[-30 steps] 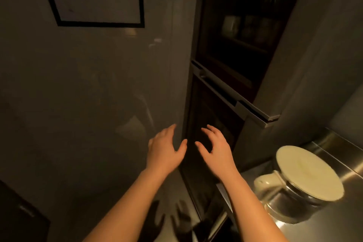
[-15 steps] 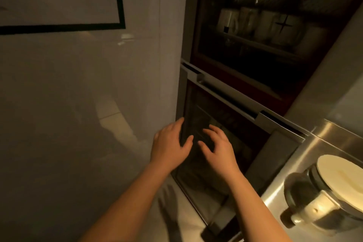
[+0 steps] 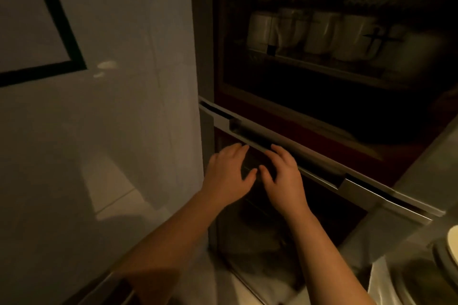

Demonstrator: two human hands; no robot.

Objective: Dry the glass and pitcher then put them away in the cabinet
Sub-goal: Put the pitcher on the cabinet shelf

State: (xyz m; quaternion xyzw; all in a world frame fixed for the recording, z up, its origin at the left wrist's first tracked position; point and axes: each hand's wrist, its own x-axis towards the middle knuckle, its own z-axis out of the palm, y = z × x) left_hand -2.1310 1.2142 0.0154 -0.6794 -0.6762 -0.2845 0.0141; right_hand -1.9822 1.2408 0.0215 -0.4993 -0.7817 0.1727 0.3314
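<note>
A dim kitchen corner seen from above, looking down along two bare forearms. The left hand (image 3: 226,173) and right hand (image 3: 285,176) are stretched forward side by side, palms down, fingers spread loosely; each hand's grip is wide and holds nothing. Their fingertips reach just under a long, flat, brushed-metal handle bar (image 3: 285,146) that runs slantwise across the front of a tall cabinet (image 3: 205,57). Below the bar is a dark, glossy glass door panel (image 3: 272,225) with faint reflections. Above the bar, behind another dark glass front framed in reddish brown, a shelf (image 3: 322,67) carries a row of pale, smooth, rounded mugs (image 3: 319,34) standing close together; one bears a thin black cross mark. Higher up, objects with a diamond mesh pattern are barely visible in the gloom. To the left stands a smooth, matte grey wall (image 3: 111,131) with a black-edged rectangular panel (image 3: 37,20). At the lower right edge, on a shiny steel bench (image 3: 386,277), sits part of the pitcher (image 3: 446,262): a curved clear body under a round cream lid, mostly cut off by the frame. The glass cannot be made out.
</note>
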